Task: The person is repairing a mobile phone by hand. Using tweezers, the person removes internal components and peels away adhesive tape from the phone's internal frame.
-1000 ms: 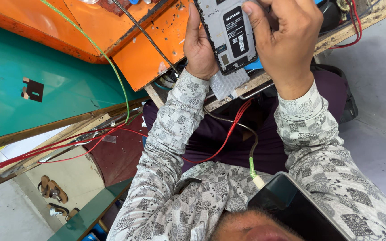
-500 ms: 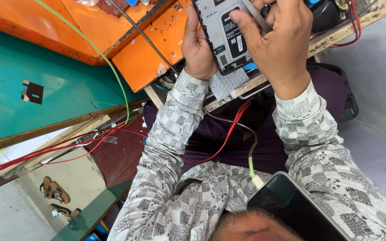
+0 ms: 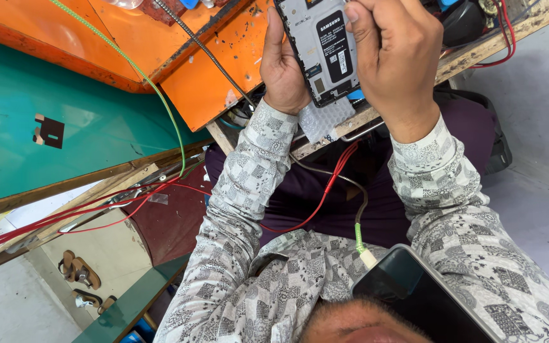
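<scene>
Orange metal bench [image 3: 204, 70] lies under my work. Both hands clamp the opened grey phone with its black battery [image 3: 322, 47], back side facing me: left hand [image 3: 285, 67] along its left edge, right hand [image 3: 392, 54] wrapped over the right, long axis running away from me.

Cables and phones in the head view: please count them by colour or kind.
Opened phone, held by the left hand and the right hand: 1
Dark phone at the bottom: 1
Green cable: 1
Red wires, a bundle: exact number unclear
Total: 3, plus the red wires
</scene>
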